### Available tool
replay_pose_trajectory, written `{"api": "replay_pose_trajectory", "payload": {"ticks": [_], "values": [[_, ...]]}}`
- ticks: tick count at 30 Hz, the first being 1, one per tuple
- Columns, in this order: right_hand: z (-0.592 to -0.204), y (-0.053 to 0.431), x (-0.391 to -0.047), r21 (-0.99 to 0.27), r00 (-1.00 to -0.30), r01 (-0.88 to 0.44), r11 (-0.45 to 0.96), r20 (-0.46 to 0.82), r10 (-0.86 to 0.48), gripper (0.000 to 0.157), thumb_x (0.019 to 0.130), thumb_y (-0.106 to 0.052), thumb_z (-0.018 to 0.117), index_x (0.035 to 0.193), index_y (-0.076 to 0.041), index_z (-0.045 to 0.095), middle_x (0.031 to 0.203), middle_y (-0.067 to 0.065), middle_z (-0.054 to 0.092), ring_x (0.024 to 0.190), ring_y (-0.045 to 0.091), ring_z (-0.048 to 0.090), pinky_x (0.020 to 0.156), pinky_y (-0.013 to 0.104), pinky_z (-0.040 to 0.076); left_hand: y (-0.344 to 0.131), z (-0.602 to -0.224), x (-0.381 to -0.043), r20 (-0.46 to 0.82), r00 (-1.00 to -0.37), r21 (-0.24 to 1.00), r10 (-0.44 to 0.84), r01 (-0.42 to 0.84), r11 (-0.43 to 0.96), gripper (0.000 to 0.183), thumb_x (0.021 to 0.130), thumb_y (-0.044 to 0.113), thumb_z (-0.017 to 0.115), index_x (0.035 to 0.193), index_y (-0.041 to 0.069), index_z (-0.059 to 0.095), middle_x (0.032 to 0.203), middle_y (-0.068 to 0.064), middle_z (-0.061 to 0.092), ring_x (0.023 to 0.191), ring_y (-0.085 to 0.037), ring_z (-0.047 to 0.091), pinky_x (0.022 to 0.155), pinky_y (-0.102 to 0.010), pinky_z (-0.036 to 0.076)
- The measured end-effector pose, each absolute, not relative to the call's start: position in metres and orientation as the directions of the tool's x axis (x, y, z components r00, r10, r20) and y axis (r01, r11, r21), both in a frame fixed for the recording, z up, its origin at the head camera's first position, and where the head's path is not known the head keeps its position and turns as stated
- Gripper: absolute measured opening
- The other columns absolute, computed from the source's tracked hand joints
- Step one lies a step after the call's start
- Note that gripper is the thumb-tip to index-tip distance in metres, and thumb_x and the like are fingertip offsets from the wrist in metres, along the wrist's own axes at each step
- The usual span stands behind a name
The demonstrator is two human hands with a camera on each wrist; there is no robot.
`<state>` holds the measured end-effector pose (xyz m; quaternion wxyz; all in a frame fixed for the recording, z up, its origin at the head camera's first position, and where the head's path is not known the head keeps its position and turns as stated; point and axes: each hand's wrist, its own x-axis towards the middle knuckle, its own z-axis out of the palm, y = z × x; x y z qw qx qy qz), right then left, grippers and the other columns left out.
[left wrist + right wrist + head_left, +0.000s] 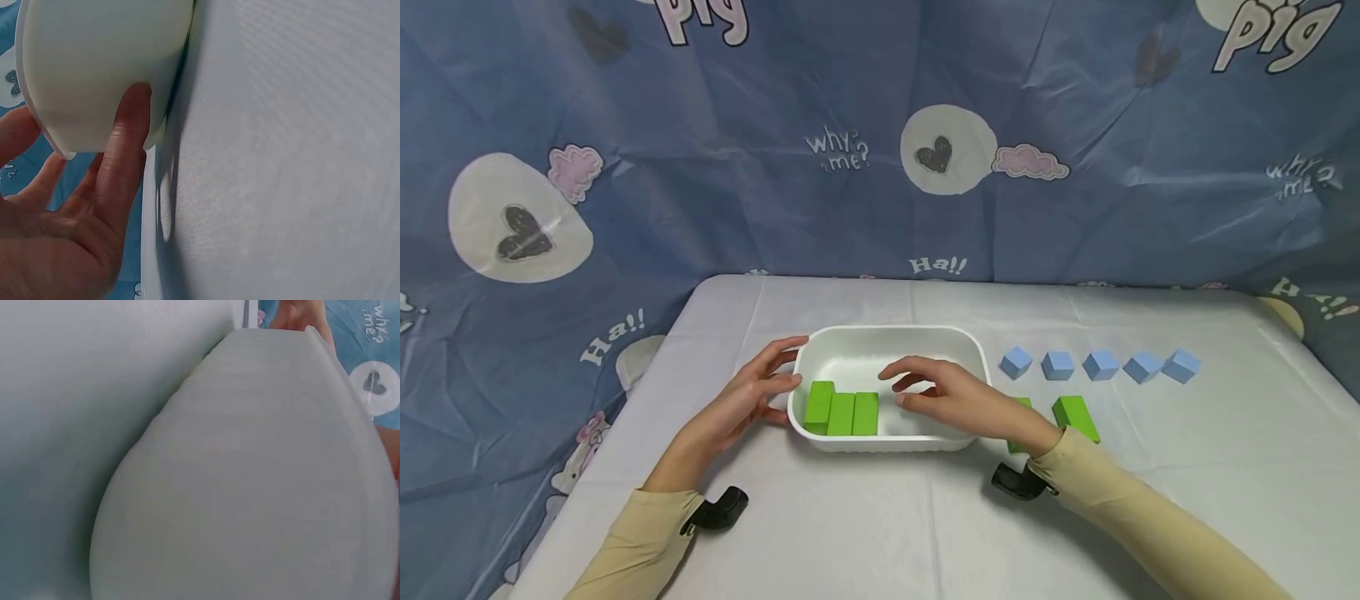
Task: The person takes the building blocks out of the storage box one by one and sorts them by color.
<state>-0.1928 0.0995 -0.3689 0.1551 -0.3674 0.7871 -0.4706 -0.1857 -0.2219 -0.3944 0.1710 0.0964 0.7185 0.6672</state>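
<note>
A white plastic tub [887,444] stands on the table with three green blocks [842,413] side by side in its near left corner. My left hand [741,400] rests against the tub's left end, fingers spread. In the left wrist view, one straight finger of the left hand [75,219] lies along the tub's outer wall [94,75]. Over the right half of the tub hovers my right hand [943,396], its fingers loosely bent with nothing between them. The right wrist view is mostly filled by the outer wall of the tub [250,475].
Two green blocks lie right of the tub; one green block [1075,417] is in plain view, the other partly behind my right wrist. Several light blue cubes [1102,365] form a row farther back. A patterned blue cloth [850,225] hangs behind the white-covered table [850,525].
</note>
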Motion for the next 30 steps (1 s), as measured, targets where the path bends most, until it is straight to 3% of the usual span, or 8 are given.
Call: {"api": "replay_pose_trajectory", "payload": {"ticks": [8,16,22,30], "values": [[-0.379,0.086,-0.197,-0.842,-0.628,-0.438,0.317,0.034,-0.778,0.038,0.099,-0.007,0.055,0.136,-0.001,0.053,0.137,0.012,0.054,0.121,0.028,0.055,0.098,0.03,0.046,-0.221,-0.395,-0.186,-0.122,-0.924,0.991,0.362,-0.094,0.095,0.059,0.099,0.016,0.056,0.153,0.019,0.032,0.151,-0.015,0.032,0.112,-0.03,0.057,0.072,-0.045,0.058],[-0.38,0.081,-0.198,-0.779,-0.629,-0.423,0.463,-0.115,-0.769,0.048,0.097,-0.014,0.058,0.143,-0.005,0.048,0.132,0.006,0.058,0.119,0.02,0.057,0.098,0.029,0.045,-0.221,-0.397,-0.186,-0.13,-0.927,0.99,0.352,-0.101,0.099,0.058,0.099,0.017,0.057,0.152,0.021,0.033,0.15,-0.014,0.034,0.112,-0.028,0.057,0.072,-0.046,0.057],[-0.381,0.078,-0.197,-0.779,-0.604,-0.42,0.465,-0.142,-0.784,0.05,0.099,-0.018,0.059,0.145,-0.007,0.045,0.128,0.004,0.059,0.115,0.017,0.059,0.097,0.028,0.045,-0.221,-0.396,-0.185,-0.142,-0.93,0.989,0.34,-0.116,0.096,0.056,0.099,0.015,0.056,0.151,0.025,0.035,0.149,-0.012,0.035,0.112,-0.029,0.057,0.073,-0.048,0.057],[-0.381,0.079,-0.2,-0.832,-0.593,-0.378,0.406,-0.119,-0.797,0.041,0.098,-0.016,0.06,0.138,-0.012,0.052,0.131,0.002,0.057,0.121,0.02,0.054,0.1,0.028,0.043,-0.221,-0.396,-0.185,-0.138,-0.931,0.988,0.337,-0.108,0.107,0.057,0.099,0.017,0.057,0.151,0.025,0.034,0.149,-0.012,0.034,0.114,-0.029,0.056,0.074,-0.047,0.057]]}}
